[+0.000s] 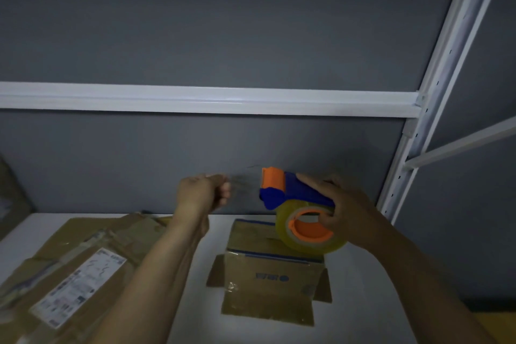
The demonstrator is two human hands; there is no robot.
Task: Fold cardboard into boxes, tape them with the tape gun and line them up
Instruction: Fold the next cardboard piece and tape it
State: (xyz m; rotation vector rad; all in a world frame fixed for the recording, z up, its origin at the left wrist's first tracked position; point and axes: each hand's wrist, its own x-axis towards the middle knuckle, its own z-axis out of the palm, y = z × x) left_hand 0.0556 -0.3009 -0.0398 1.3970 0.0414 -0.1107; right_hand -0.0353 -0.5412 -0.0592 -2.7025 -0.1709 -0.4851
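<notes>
Right hand (344,204) grips the seemingly light, rigid tape gun (279,190) above the box (268,285) at six o'clock on the desk (219,232); left hand (202,193), at its nine o'clock, pinches flimsy, clingy tape (243,185) taut.

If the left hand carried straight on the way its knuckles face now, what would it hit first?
Probably the tape gun, orange head first, held by the right hand. Only a faint stretch of clear tape, which the left hand seems to pinch, lies between. Depth is unclear.
</notes>
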